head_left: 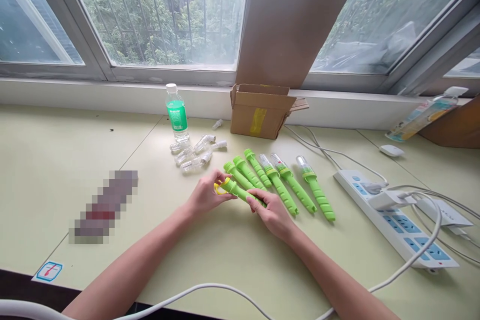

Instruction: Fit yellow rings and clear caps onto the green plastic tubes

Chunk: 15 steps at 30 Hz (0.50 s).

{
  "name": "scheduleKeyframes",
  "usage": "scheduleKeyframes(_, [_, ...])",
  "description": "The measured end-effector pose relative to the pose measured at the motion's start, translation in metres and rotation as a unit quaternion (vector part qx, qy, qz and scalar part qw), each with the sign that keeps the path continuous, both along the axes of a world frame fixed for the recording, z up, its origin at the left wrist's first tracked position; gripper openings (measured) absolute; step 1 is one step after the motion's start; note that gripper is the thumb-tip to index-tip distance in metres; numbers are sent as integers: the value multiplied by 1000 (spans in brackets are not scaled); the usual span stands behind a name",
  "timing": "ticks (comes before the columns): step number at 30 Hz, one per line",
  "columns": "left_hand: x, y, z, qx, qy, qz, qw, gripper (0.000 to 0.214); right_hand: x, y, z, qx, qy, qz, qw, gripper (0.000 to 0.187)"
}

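My right hand (273, 211) is closed round the lower part of a green ribbed plastic tube (239, 191), which lies tilted with its threaded end toward the left. At that end, my left hand (206, 192) pinches a yellow ring (218, 188); whether the ring is round the thread or only against it, I cannot tell. Just beyond lie three more green tubes (258, 169) with bare threaded ends. To their right are three green tubes (318, 192) fitted with clear caps. Several loose clear plastic caps (193, 164) are heaped beyond my left hand.
A water bottle (177, 115) and an open cardboard box (258, 115) stand near the window. On the right are a power strip (393, 225) with cables, a white charger (392, 150) and a tilted bottle (423, 117). A blurred patch (105, 207) covers something at left. A white cable (210, 286) crosses in front.
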State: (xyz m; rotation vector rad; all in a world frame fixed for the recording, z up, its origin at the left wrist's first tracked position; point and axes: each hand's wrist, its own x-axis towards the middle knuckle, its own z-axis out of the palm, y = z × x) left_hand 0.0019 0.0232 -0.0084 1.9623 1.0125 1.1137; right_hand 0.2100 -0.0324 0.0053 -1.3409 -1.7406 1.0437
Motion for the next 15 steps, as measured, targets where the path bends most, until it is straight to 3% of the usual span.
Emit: scheduleKeyframes(15, [2, -4, 0, 2, -6, 23, 1000, 42, 1, 3, -1, -55, 58, 5, 997, 30])
